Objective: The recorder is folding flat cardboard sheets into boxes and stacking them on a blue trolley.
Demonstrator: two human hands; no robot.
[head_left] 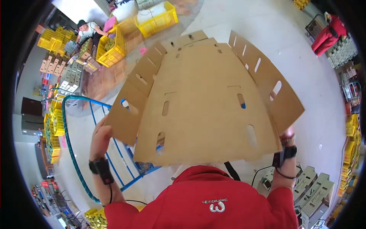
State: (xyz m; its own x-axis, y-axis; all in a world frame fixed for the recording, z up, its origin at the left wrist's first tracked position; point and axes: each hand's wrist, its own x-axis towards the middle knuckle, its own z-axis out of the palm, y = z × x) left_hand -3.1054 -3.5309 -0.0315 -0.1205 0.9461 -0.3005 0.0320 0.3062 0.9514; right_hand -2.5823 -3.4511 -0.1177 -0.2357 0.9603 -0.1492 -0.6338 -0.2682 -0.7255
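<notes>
I hold a flat, die-cut cardboard box blank (206, 103) out in front of my chest, filling the middle of the view. My left hand (101, 137), at 8 o'clock, has its fingers curled around the blank's left side flap. My right hand (286, 136), at 4 o'clock, sits mostly behind the right corner; I cannot tell how its fingers lie. To fold this well, I judge I should keep both grips near the creases and level, so the flaps rise evenly. A blue metal rack (95, 126) stands beneath.
</notes>
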